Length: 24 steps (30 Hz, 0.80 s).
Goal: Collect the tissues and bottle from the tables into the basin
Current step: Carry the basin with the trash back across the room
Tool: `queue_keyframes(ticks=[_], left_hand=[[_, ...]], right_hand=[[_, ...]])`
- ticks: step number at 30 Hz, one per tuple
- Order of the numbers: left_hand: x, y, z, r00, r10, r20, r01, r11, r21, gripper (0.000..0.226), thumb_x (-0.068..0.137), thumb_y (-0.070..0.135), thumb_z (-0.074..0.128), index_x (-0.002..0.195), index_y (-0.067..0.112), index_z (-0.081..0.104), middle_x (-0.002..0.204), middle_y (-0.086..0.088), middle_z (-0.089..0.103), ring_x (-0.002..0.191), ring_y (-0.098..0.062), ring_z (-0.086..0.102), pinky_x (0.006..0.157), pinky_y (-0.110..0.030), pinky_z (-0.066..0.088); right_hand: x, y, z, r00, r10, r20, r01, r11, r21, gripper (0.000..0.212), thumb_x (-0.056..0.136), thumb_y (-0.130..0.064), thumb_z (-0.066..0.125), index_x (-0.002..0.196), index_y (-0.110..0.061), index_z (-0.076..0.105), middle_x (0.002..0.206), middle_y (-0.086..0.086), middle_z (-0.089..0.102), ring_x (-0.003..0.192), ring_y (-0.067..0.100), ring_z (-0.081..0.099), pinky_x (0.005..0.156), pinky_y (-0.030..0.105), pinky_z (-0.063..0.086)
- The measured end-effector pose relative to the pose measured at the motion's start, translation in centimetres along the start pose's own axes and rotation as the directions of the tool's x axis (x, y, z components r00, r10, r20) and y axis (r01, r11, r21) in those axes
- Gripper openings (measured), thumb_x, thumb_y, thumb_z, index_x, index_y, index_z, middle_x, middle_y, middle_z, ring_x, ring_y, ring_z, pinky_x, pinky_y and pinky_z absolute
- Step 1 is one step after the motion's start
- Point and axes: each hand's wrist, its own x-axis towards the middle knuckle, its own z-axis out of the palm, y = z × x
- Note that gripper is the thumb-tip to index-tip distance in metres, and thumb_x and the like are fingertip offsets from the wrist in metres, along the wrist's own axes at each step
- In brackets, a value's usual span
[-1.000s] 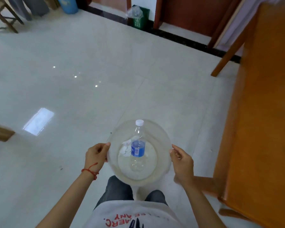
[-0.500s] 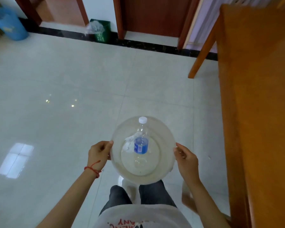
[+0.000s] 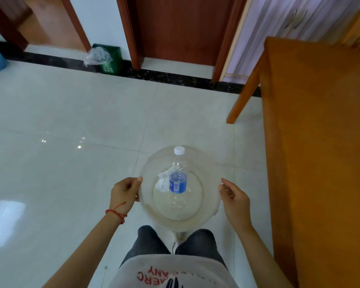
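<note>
- Evidently the collecting is far along: a clear plastic water bottle [image 3: 177, 179] with a blue label and white cap lies inside the translucent basin [image 3: 210, 169], its cap toward the far rim; a crumpled white tissue [image 3: 162, 181] rests just beside it on the basin's floor.
- The left hand [image 3: 124, 192] curls around the basin's left rim, thumb over the edge; a red string circles that wrist.
- The right hand [image 3: 234, 197] clasps the right rim, fingers closed on it; the basin is carried above the tiled floor [image 3: 71, 113].
- The wooden table [image 3: 320, 142] at the right shows bare where visible; whether tissues remain elsewhere cannot be told, so the job looks nearly or wholly finished.
</note>
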Motion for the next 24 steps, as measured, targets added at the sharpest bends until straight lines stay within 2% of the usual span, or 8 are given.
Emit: queue_keyframes(ticks=[2,4,6,11,13,16,18,24], left_hand=[[2.7,2.2,1.1,1.0,0.001,0.006,-0.001,1.0,0.009,0.022,0.088,0.027,0.053,0.075,0.012,0.063,0.072,-0.007,0.064,0.069,-0.027,0.063,0.062,-0.035,0.058],[5.4,4.2,2.3,1.0,0.0,0.003,0.0,1.0,0.013,0.023,0.088,0.027,0.053,0.078,0.01,0.063,0.073,-0.008,0.064,0.069,-0.027,0.063,0.063,-0.034,0.058],[8.3,6.0,3.5,1.0,0.006,0.017,-0.006,1.0,0.005,0.021,0.088,0.027,0.052,0.078,0.011,0.063,0.072,-0.004,0.064,0.069,-0.024,0.062,0.058,-0.027,0.058],[17.0,10.4,6.2,0.997,0.009,0.072,-0.009,1.0,0.007,0.026,0.089,0.025,0.052,0.079,0.005,0.064,0.072,-0.006,0.063,0.069,-0.026,0.061,0.064,-0.035,0.056],[20.8,12.2,7.3,0.995,0.032,0.094,-0.034,0.999,0.022,0.024,0.089,0.025,0.052,0.077,0.007,0.064,0.071,-0.005,0.063,0.068,-0.025,0.061,0.062,-0.036,0.058],[26.1,15.1,8.6,0.992,0.048,0.117,-0.054,0.997,0.051,0.021,0.088,0.025,0.053,0.075,0.013,0.064,0.071,-0.003,0.064,0.067,-0.023,0.062,0.053,-0.022,0.057],[29.4,17.3,9.5,0.99,0.054,0.132,-0.063,0.996,0.067,0.021,0.088,0.025,0.054,0.072,0.017,0.064,0.069,-0.003,0.064,0.064,-0.022,0.062,0.052,-0.02,0.057],[37.1,22.6,13.2,0.982,0.031,0.185,-0.052,0.993,0.11,0.022,0.087,0.024,0.055,0.068,0.016,0.064,0.065,-0.004,0.063,0.062,-0.025,0.062,0.066,-0.041,0.058]], right_hand=[[3.4,-1.1,-0.4,1.0,0.001,-0.009,-0.001,1.0,0.009,0.031,0.09,-0.018,0.055,0.12,-0.012,0.058,0.109,-0.002,0.061,0.09,0.006,0.057,0.069,-0.001,0.043],[6.6,-1.9,-0.5,1.0,0.004,-0.016,-0.004,1.0,0.004,0.032,0.09,-0.019,0.055,0.12,-0.012,0.058,0.111,-0.001,0.063,0.093,0.008,0.058,0.069,0.001,0.044],[9.9,-2.6,-0.3,0.999,0.009,-0.038,-0.009,1.0,0.007,0.032,0.089,-0.02,0.056,0.12,-0.012,0.059,0.112,0.001,0.064,0.094,0.01,0.059,0.07,0.003,0.044],[18.4,-4.7,0.7,0.995,0.035,-0.096,-0.033,0.999,0.013,0.031,0.089,-0.018,0.056,0.119,-0.01,0.06,0.112,0.006,0.065,0.091,0.011,0.058,0.075,0.008,0.041],[21.8,-5.8,1.1,0.991,0.043,-0.129,-0.041,0.999,0.012,0.03,0.089,-0.016,0.057,0.118,-0.009,0.06,0.113,0.009,0.066,0.093,0.013,0.058,0.077,0.012,0.041],[26.7,-7.5,1.7,0.983,0.073,-0.166,-0.069,0.997,0.027,0.03,0.089,-0.016,0.057,0.117,-0.008,0.06,0.115,0.011,0.066,0.094,0.013,0.058,0.075,0.009,0.04],[29.6,-8.6,1.9,0.979,0.089,-0.182,-0.082,0.996,0.045,0.03,0.088,-0.016,0.057,0.117,-0.009,0.06,0.116,0.01,0.066,0.094,0.012,0.057,0.075,0.008,0.039],[37.4,-10.1,1.4,0.969,0.12,-0.216,-0.112,0.993,0.05,0.029,0.089,-0.015,0.056,0.117,-0.008,0.06,0.11,0.008,0.066,0.092,0.013,0.058,0.069,0.004,0.04]])
